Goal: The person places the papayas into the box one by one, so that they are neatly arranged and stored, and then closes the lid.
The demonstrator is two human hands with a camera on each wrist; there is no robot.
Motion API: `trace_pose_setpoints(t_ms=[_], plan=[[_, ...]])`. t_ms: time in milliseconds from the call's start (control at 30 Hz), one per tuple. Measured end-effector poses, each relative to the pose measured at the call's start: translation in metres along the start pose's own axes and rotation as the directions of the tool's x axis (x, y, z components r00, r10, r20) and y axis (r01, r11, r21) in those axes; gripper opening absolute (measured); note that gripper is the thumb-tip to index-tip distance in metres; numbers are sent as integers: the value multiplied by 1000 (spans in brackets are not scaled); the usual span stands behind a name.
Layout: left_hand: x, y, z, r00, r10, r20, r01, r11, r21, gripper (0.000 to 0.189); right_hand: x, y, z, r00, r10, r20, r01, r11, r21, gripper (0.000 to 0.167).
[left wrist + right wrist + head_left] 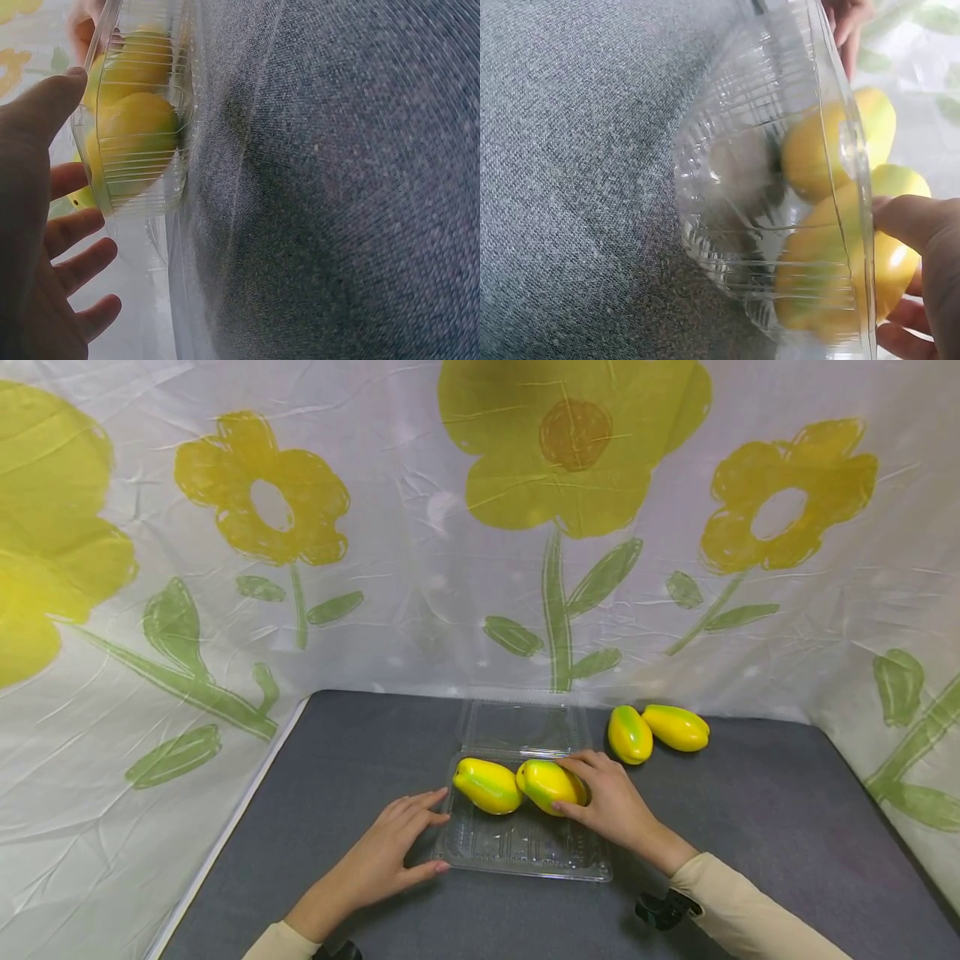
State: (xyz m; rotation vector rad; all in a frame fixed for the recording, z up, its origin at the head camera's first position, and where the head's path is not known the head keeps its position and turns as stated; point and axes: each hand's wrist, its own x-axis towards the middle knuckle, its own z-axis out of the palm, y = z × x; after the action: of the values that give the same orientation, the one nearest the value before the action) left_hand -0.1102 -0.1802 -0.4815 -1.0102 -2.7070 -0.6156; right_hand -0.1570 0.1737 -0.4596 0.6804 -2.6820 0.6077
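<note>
A clear plastic clamshell box (525, 860) lies on the table with its lid (517, 724) folded back. Inside its far half are two yellow-green papayas, side by side. My right hand (611, 797) holds the right papaya (546, 783), thumb on the near side and fingers over the far side. The left papaya (486, 787) rests against it, untouched by either hand. At the box's left rim is my left hand (386, 847), fingers spread and thumb near the front corner. Seen from the left wrist, the thumb and fingertips (86, 219) lie right at the rim (90, 161).
Two more papayas stand together at the back right of the dark grey table (720, 827): an upright-looking one (630, 735) and one on its side (677, 728). Behind the table hangs a white sheet (405, 568) printed with yellow flowers.
</note>
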Motion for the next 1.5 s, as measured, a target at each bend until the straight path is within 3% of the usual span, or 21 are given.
trace_pose_setpoints(t_ms=[600, 1500], plan=[[0, 2, -1, 1000, -4, 4, 4, 1000, -3, 59, 1, 3, 0, 998, 3, 68, -4, 1000, 4, 65], [0, 3, -2, 1000, -18, 20, 18, 1000, 6, 60, 0, 0, -5, 997, -12, 73, 11, 1000, 8, 69]])
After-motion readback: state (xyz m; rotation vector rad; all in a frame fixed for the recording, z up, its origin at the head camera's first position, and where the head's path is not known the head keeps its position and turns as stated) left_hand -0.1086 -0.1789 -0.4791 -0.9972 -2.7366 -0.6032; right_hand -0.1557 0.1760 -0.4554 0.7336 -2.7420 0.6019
